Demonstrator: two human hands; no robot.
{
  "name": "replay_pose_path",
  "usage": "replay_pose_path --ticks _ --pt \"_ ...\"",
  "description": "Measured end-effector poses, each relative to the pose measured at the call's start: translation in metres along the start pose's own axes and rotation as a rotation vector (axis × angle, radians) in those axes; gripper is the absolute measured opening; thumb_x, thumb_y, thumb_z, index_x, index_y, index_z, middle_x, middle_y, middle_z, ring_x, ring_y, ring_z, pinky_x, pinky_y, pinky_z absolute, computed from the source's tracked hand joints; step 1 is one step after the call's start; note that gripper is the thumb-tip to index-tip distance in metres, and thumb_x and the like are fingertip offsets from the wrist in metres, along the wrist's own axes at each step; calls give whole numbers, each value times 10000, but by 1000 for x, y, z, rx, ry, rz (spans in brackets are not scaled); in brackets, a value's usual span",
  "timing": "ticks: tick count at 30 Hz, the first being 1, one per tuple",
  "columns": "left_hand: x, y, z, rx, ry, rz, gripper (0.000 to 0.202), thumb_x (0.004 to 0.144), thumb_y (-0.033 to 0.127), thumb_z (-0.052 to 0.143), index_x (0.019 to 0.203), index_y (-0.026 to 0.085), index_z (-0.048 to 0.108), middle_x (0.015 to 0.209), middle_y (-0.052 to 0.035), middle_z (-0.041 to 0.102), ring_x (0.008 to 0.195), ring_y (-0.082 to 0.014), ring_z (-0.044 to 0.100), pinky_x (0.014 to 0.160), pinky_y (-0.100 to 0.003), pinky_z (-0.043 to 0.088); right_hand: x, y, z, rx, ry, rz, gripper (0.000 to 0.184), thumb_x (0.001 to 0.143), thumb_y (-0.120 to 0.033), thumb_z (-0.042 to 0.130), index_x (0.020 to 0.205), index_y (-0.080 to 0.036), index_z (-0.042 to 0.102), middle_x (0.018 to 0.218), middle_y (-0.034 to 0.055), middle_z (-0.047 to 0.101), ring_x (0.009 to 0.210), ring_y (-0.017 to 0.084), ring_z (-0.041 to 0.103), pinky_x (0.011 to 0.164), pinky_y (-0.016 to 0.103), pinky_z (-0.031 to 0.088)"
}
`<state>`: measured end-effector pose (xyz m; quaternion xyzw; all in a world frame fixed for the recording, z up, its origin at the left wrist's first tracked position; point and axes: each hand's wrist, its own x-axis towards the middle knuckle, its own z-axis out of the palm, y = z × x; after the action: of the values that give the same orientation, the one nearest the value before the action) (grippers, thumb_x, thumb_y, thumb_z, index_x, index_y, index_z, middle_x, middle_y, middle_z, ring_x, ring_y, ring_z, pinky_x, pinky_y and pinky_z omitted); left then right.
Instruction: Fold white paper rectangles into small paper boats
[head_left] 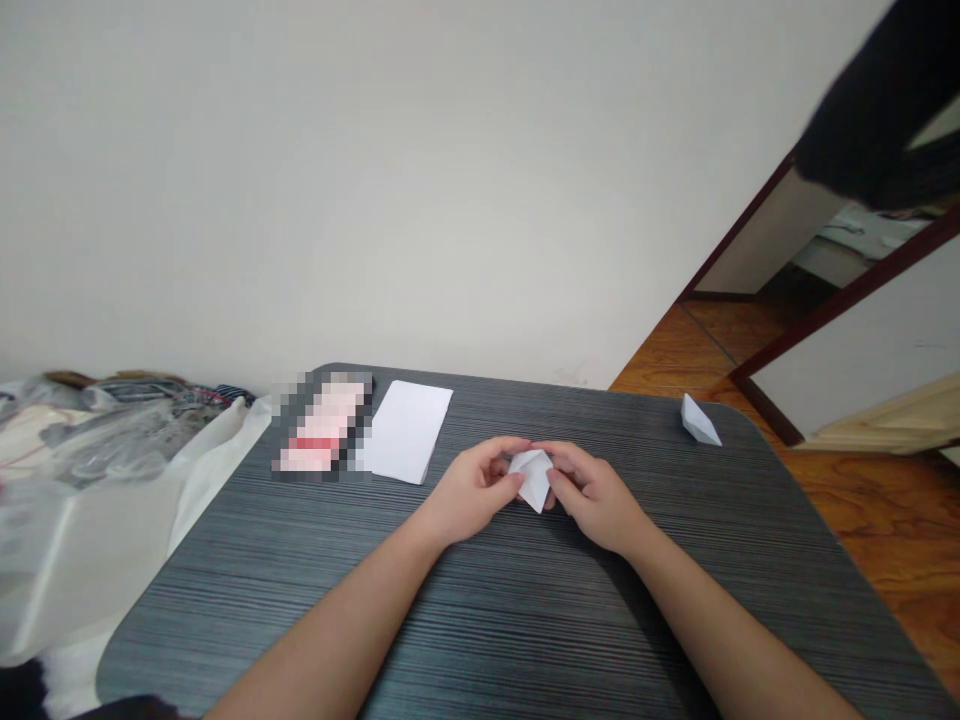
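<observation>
Head view: left hand [474,490] and right hand [600,500] both pinch one folded white paper [535,482]

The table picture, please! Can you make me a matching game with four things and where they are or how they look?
Things:
1. Left hand
2. Flat white paper
3. Table
4. Floor

Clues:
A. Dark with thin streaks
B. Orange-brown, showing on the right side of the picture
C. Holding a folded paper together with the right hand
D. Lying to the left of both hands

Right pairs: 1-C, 2-D, 3-A, 4-B
</observation>
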<state>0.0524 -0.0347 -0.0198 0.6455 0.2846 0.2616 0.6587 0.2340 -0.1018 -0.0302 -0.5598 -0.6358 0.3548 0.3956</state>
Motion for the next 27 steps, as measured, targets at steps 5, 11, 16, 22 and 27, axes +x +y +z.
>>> replay_pose_path --ticks 5,11,16,22,27 --pt "1 3 -1 -121 -25 17 393 805 173 550 1193 151 494 1027 -91 633 898 -168 604 799 -298 455 -1 4 -2 18 43 -15 279 911 -256 410 1099 -206 611 646 3 601 502 111 520 527 247 430" --pt "3 -2 0 -221 75 -15 438 765 188 608 1182 184 474 1190 -113 557 840 -148 626 778 -313 496 -1 5 -4 -17 81 -123 293 906 -232 417 1110 -219 627 681 11 595 512 108 508 563 268 441" --pt "3 -2 0 -277 16 -108 422 825 259 542 1217 158 419 703 -33 639 646 -166 643 659 -349 527 -1 6 -5 -23 117 -151 302 903 -209 418 1130 -234 616 704 11 580 520 107 508 558 268 448" --pt "3 -4 -2 -402 10 -116 375 833 315 532 1159 146 454 741 -53 642 659 -176 654 643 -327 521 -2 6 -6 -29 75 -176 329 910 -202 392 1152 -246 611 837 44 583 562 109 524 564 272 463" --pt "3 -4 -1 -258 -25 -110 367 808 406 565 1035 120 534 740 -62 640 617 -148 630 574 -268 501 -2 5 -6 -81 9 -225 357 908 -190 385 1185 -264 598 866 56 587 652 135 546 621 289 470"
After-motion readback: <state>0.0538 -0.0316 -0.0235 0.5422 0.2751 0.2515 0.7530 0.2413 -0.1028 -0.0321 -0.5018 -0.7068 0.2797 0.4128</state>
